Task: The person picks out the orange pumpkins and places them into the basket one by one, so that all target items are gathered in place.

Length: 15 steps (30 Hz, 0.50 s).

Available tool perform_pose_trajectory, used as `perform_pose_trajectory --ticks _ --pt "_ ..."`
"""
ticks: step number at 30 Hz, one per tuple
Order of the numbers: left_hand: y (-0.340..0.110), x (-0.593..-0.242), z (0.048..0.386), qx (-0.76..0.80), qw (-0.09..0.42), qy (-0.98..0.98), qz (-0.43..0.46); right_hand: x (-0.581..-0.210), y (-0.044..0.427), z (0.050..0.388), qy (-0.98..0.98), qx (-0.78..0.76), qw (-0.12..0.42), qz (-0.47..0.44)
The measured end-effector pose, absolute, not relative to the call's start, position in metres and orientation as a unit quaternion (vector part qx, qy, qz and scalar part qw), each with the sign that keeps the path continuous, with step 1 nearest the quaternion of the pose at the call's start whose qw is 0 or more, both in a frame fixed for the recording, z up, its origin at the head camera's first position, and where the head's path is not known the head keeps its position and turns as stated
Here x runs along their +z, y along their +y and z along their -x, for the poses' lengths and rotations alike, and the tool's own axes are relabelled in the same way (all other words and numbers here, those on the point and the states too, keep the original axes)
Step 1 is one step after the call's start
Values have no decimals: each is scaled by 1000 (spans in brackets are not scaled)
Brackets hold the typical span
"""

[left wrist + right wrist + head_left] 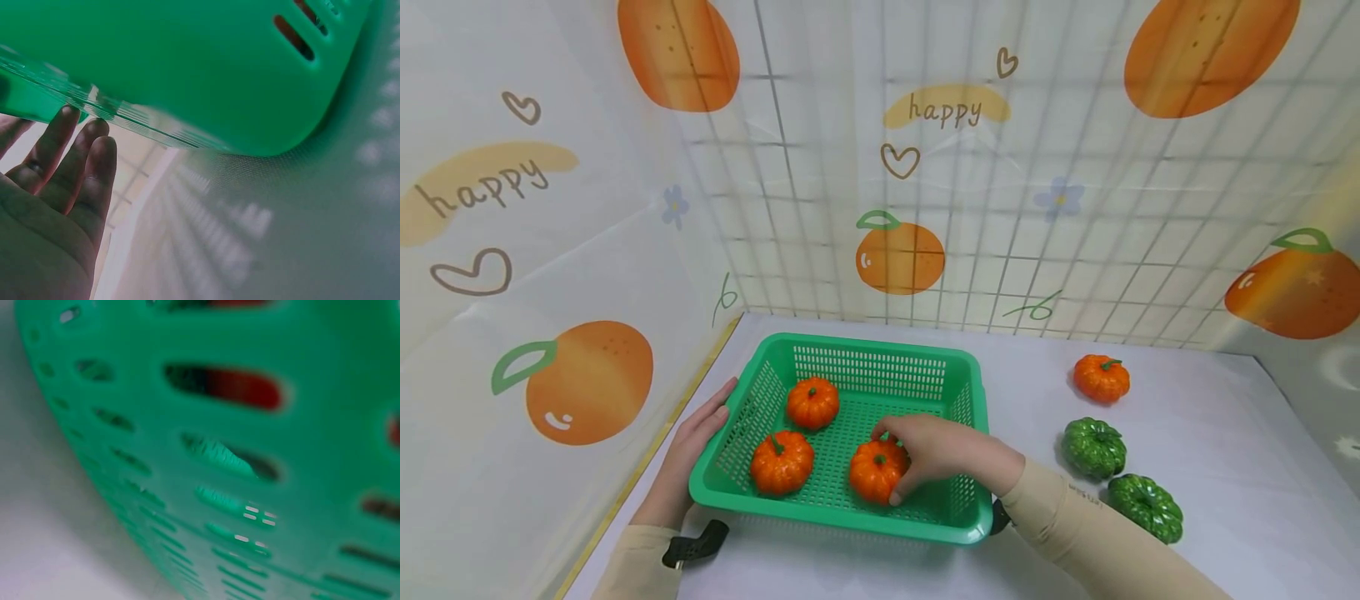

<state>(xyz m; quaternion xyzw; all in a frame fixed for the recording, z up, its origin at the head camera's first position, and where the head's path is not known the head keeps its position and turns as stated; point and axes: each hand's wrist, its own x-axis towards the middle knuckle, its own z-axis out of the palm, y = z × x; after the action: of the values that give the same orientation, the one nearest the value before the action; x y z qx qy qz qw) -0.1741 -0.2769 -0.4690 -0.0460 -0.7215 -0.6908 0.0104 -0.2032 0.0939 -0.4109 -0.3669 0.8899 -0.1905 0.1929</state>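
A green plastic basket (pixel 850 521) with slotted walls stands on the table. Inside it, my right hand (pixel 936 450) grips a small orange pumpkin (pixel 872 475) with the fingers behind and the thumb at the front. Two more orange pumpkins, one at the back (pixel 812 403) and one nearer (pixel 782 463), sit in the basket's left half. Against the outside of the left wall rests my left hand (pixel 681 454), its fingers extended; the left wrist view shows these fingers (pixel 94 169) beside the basket wall. The basket's slotted wall (pixel 156 456) hides the right hand in the right wrist view.
To the right of the basket, an orange pumpkin (pixel 1101 379) lies at the back, with two green pumpkins, one (pixel 1093 448) behind the other (pixel 1146 508), nearer me. A printed curtain (pixel 820 250) over a wire grid stands behind the white table (pixel 1022 375).
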Motion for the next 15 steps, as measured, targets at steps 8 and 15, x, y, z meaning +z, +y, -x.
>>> perform_pose_trajectory --ticks 8,15 --pt "-276 -469 173 -693 9 -719 52 -412 94 202 889 -185 199 370" --pt "-276 -468 173 -697 10 -716 45 -414 93 203 888 -189 200 369"
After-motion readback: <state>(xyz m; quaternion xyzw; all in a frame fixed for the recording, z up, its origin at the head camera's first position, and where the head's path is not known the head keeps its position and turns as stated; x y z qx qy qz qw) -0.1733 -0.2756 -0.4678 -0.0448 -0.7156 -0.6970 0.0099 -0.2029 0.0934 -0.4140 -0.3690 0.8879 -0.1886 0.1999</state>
